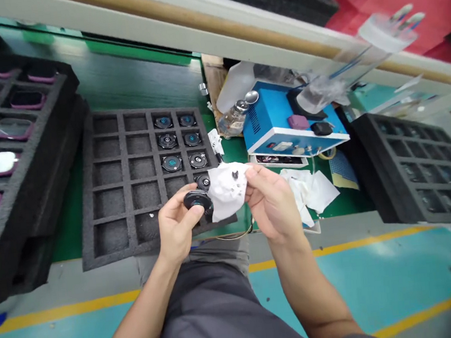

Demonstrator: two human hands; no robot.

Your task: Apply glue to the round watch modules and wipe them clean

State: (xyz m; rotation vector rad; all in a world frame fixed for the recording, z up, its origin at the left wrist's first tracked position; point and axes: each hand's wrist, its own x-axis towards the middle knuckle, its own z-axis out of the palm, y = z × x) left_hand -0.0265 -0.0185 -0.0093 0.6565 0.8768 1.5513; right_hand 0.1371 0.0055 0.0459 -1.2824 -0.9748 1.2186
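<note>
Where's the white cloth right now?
In the head view, the white cloth sits in the right hand, against the round black part in the left hand, over the lower right corner of the grey foam tray.

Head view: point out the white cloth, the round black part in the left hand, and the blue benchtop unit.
white cloth [228, 192], head view, on its middle fold
round black part [195, 199], head view, on its dark upper rim
blue benchtop unit [271, 115], head view, on its blue top casing

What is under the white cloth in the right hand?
The white cloth overlaps a round black part in the black foam tray; whatever lies directly beneath the cloth is hidden.
</note>
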